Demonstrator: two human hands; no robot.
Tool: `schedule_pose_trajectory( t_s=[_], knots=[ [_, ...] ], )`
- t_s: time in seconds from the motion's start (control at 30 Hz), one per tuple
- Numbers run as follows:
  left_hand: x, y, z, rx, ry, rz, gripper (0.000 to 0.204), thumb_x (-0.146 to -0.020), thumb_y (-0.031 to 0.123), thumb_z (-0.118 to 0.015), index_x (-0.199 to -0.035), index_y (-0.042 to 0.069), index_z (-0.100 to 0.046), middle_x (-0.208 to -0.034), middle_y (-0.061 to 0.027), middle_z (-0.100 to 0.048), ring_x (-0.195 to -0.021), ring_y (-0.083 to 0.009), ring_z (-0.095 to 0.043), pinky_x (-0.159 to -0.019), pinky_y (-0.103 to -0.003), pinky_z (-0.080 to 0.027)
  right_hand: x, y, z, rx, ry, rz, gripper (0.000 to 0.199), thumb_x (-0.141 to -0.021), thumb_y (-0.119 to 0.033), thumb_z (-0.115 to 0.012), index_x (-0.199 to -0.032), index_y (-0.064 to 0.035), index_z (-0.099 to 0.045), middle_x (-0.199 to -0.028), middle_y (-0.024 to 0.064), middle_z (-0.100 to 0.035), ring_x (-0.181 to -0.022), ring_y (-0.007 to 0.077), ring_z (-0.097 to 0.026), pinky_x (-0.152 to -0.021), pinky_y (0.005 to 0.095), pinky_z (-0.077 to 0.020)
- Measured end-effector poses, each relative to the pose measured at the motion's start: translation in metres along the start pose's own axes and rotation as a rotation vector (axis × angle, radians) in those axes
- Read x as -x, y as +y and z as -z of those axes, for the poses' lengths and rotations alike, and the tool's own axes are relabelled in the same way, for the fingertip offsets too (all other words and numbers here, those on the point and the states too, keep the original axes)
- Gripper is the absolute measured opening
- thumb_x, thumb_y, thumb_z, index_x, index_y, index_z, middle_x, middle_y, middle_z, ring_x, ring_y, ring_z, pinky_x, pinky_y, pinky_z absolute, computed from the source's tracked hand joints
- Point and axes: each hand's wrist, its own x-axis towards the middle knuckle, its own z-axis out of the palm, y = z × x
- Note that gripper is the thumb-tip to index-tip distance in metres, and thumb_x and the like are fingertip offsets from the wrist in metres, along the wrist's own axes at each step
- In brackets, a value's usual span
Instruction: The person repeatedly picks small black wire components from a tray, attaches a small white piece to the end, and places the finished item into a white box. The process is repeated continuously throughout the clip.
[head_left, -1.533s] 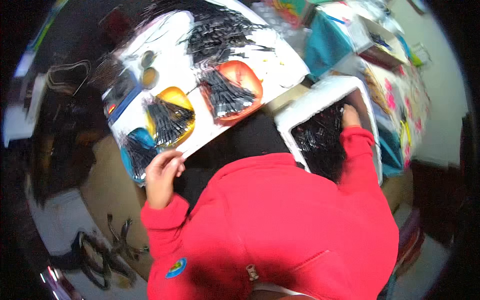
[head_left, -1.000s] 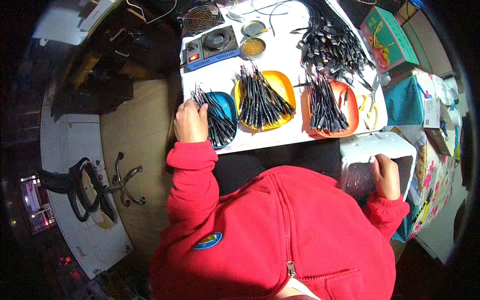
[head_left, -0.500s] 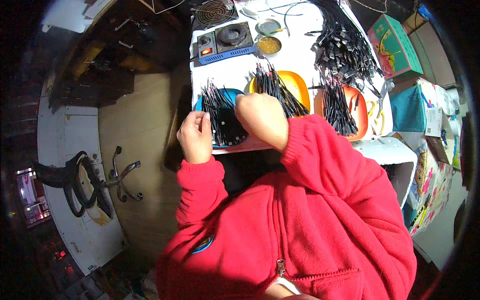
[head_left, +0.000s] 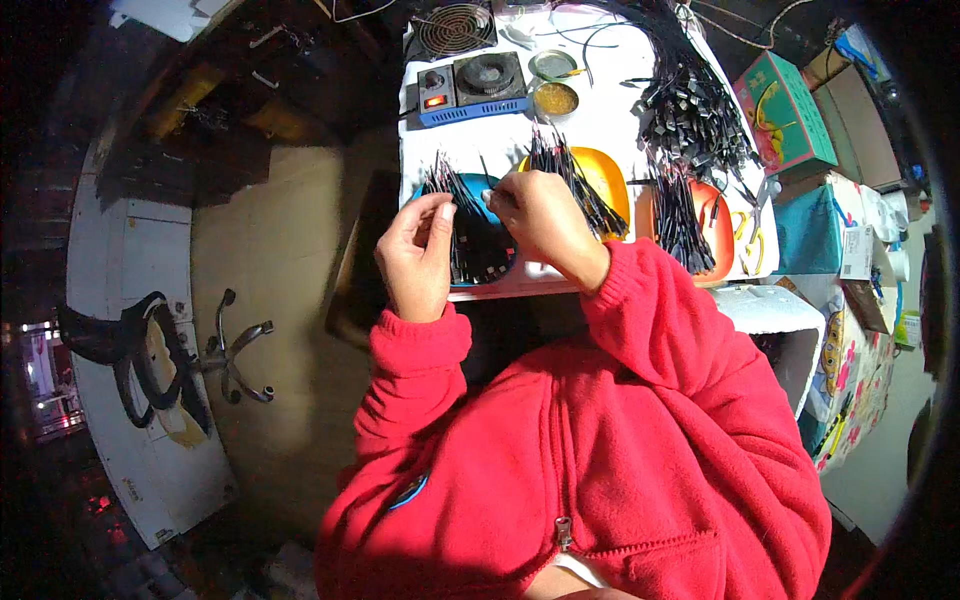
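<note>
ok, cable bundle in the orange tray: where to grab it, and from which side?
Probably the middle of the black cables, grip coming from above and the right, closing across them. They lie lengthwise in a loose fan, thicker ends toward the person, thin ends past the far rim; the orange tray is mostly bare on their right, which should leave room.
</note>
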Motion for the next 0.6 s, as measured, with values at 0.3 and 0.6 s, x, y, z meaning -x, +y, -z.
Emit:
schedule_pose_trajectory(
  t_s=[0.3,0.6],
  knots=[
    [0.024,0.039,-0.041,0.426,-0.213,0.041,0.015,-0.088,0.006,-0.064,-0.096,-0.006,-0.066,-0.088,-0.0083,-0.069,-0.074,-0.0094,-0.061,-0.069,-0.022,-0.049,0.072,-0.025,0.048,-0.337,-0.028,-0.020,0.018,-0.085,-0.017,-0.063,-0.080,0.0006,-0.063,-0.063,0.0190,-0.058,-0.054,0.0337,-0.059,-0.050,0.0392,-0.0445],
    [0.058,0.067,-0.045,0.508,-0.394,0.156,0.010,-0.091,0.006,-0.058,-0.095,-0.002,-0.062,-0.087,-0.0103,-0.068,-0.068,-0.0110,-0.063,-0.064,-0.022,-0.052,0.079,-0.011,0.108,-0.679,0.011,0.016,0.020,-0.090,-0.015,-0.062,-0.098,0.0031,-0.062,-0.084,0.0080,-0.066,-0.075,0.0113,-0.060,-0.069,0.0251,-0.0491]
  ],
)
